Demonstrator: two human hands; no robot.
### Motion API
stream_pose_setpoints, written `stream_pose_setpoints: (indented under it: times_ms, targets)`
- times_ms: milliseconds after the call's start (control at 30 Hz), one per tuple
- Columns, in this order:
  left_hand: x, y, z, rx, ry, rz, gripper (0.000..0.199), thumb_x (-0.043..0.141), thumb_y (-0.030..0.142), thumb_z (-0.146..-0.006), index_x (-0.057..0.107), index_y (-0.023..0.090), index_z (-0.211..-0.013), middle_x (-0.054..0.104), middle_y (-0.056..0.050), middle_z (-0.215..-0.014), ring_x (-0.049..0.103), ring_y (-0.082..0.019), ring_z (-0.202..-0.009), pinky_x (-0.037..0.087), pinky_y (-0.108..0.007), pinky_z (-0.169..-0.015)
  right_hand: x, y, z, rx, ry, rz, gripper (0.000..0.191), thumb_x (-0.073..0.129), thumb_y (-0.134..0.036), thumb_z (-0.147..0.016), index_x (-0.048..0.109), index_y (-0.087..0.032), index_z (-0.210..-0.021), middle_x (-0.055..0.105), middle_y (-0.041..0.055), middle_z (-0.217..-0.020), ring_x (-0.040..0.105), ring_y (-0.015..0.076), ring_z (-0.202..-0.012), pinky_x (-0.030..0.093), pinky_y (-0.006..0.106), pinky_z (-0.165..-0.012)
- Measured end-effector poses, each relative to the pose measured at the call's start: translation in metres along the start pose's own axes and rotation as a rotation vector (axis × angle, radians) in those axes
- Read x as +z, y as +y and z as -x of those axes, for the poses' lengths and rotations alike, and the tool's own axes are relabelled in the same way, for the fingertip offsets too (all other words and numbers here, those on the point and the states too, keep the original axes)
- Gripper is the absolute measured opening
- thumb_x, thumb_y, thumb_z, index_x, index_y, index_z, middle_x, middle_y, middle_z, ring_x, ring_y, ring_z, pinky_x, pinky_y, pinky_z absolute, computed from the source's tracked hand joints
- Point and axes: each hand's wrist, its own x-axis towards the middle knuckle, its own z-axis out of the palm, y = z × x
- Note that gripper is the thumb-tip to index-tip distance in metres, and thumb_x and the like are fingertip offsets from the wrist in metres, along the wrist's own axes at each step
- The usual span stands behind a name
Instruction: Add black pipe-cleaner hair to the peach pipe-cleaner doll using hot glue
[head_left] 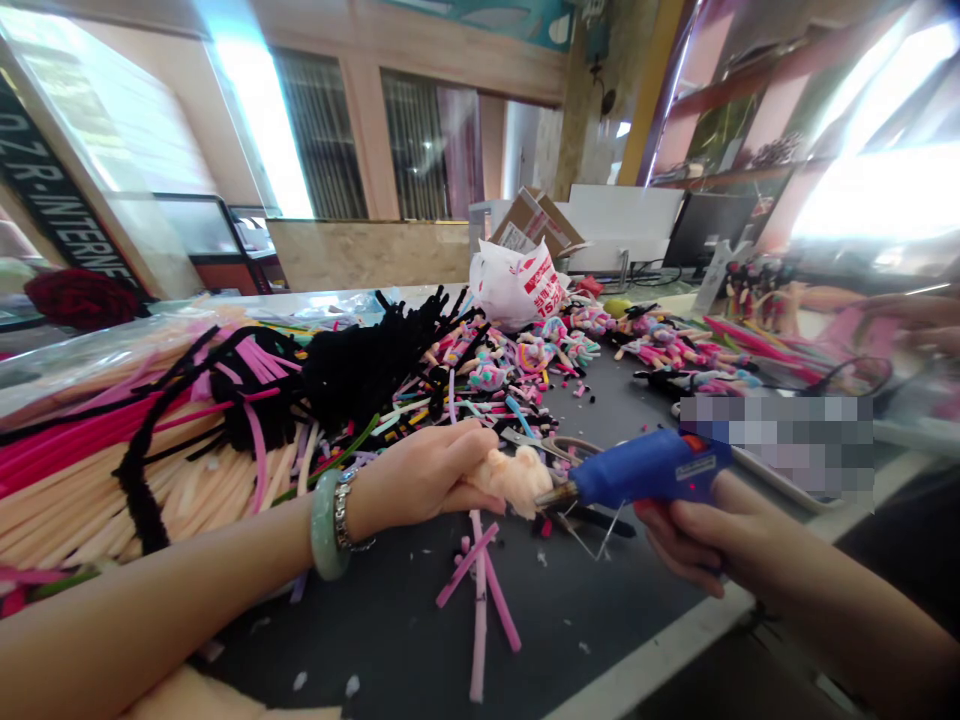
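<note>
My left hand (439,465), with a jade bangle (325,525) and a metal bracelet on its wrist, pinches a cream fuzzy bear-like piece (517,478) by its left side. A blue hot glue gun (637,468) sits in my right hand (697,530), fingers wrapped around its handle. The metal nozzle points left and meets the lower right edge of the cream piece, or very nearly so. Scissors (555,445) lie just behind them. Below, several pink pipe cleaners (478,620) rest crossed on the dark mat (375,640).
Bundles of cream, pink and black pipe cleaners (187,480) fill the left side. Small colourful fuzzy figures (525,350) are heaped behind the hands, near a white plastic bag (517,285) and a cardboard box (540,220). At far right, another person's blurred hand (915,320) shows.
</note>
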Motion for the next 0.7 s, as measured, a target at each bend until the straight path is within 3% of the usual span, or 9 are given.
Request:
stream_pose_setpoints:
  times_ms: [233, 367, 700]
  targets:
    - [0.0001, 0.0018, -0.0001, -0.069, 0.003, 0.033, 0.039, 0.042, 0.056, -0.088, 0.043, 0.018, -0.08, 0.046, 0.003, -0.067, 0.044, -0.011, -0.056, 0.035, -0.021, -0.051, 0.0028, -0.0044, 0.0024, -0.014, 0.037, 0.007, 0.033, 0.06, -0.05, -0.081, 0.058, -0.017, -0.079, 0.034, -0.0077, -0.048, 0.033, 0.0071, -0.038, 0.023, 0.021, -0.038]
    - [0.0004, 0.0023, 0.0004, -0.103, -0.011, 0.041, 0.041, 0.043, 0.057, -0.087, 0.046, 0.016, -0.089, 0.048, 0.003, -0.067, 0.046, -0.011, -0.057, 0.036, -0.02, -0.052, 0.0055, -0.0083, 0.0041, -0.052, 0.079, 0.005, 0.034, 0.059, -0.051, -0.081, 0.056, -0.018, -0.077, 0.032, -0.0078, -0.047, 0.034, 0.0072, -0.038, 0.021, 0.022, -0.04]
    - [-0.0036, 0.0084, -0.0038, -0.142, -0.122, 0.106, 0.044, 0.036, 0.059, -0.089, 0.046, 0.017, -0.087, 0.047, 0.001, -0.07, 0.043, -0.012, -0.058, 0.034, -0.021, -0.052, 0.0068, -0.0086, 0.0001, -0.055, 0.123, 0.017, 0.035, 0.063, -0.051, -0.078, 0.056, -0.017, -0.076, 0.033, -0.0087, -0.046, 0.036, 0.0064, -0.038, 0.024, 0.019, -0.039]
